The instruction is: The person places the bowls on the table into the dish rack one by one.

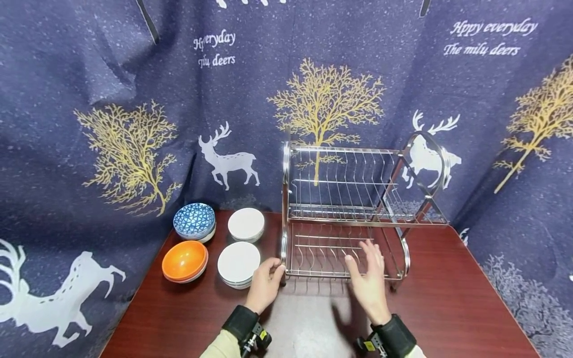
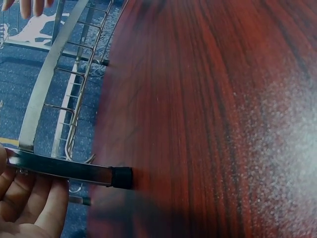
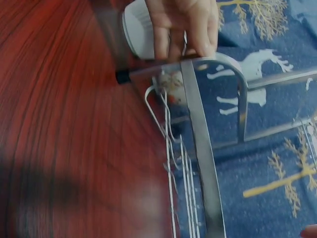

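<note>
A two-tier steel dish rack (image 1: 285, 189) stands on a dark red wooden table (image 1: 447, 298). My left hand (image 1: 267, 278) grips the rack's front left leg near the table top. In the left wrist view its fingers (image 2: 29, 208) curl under the leg bar (image 2: 64, 171), which ends in a black rubber foot (image 2: 121, 177). The right wrist view shows the same left hand (image 3: 183, 25) wrapped over the rack frame (image 3: 203, 148). My right hand (image 1: 368, 276) hovers, fingers spread and blurred, in front of the lower tier and holds nothing.
Left of the rack sit a blue patterned bowl stack (image 1: 194, 221), an orange bowl (image 1: 185, 261) and two stacks of white bowls (image 1: 246, 223) (image 1: 238, 263). A dark blue deer-print curtain (image 1: 134, 124) closes in the back and both sides.
</note>
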{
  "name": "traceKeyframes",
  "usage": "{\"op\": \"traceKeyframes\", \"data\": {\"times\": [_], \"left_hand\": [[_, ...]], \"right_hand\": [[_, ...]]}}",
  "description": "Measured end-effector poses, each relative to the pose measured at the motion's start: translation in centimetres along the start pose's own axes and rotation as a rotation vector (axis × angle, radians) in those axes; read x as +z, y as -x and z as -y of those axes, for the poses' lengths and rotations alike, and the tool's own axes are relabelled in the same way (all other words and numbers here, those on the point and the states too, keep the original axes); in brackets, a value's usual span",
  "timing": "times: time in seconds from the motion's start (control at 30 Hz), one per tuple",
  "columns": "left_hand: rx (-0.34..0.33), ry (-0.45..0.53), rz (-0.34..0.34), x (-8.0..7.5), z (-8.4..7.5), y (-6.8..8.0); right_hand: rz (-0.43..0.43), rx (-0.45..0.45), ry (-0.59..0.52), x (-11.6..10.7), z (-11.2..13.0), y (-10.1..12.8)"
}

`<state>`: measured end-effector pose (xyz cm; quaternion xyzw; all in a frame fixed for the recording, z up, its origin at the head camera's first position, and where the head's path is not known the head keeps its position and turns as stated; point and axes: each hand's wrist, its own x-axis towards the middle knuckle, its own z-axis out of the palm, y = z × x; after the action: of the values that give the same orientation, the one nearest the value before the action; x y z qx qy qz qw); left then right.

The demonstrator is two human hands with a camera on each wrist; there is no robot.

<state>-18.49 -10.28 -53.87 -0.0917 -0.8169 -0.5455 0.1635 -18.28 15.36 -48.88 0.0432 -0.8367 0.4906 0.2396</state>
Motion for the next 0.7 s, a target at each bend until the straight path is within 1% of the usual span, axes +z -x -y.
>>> {"op": "traceKeyframes", "data": {"times": [0.1, 0.23, 0.33, 0.43, 0.53, 0.7], "left_hand": [[-0.002, -0.006, -0.003, -0.1, -0.1, 0.0], [-0.005, -0.020, -0.004, -0.1, -0.3, 0.0], [0.002, -0.047, -0.005, -0.1, -0.4, -0.1], [0.009, -0.068, -0.012, -0.1, -0.5, -0.1], [0.016, -0.064, -0.018, -0.1, -0.4, 0.0], [0.022, -0.048, -0.028, 0.0, -0.2, 0.1]], "right_hand": [[0.061, 0.039, -0.042, 1.2, 0.7, 0.0], [0.125, 0.097, -0.171, 2.5, 1.8, 0.1], [0.153, 0.137, -0.255, 3.4, 3.1, 0.1], [0.175, 0.148, -0.282, 4.1, 5.3, 0.2], [0.203, 0.165, -0.304, 4.7, 7.1, 0.4], [0.227, 0.186, -0.330, 6.2, 8.2, 0.8]]}}
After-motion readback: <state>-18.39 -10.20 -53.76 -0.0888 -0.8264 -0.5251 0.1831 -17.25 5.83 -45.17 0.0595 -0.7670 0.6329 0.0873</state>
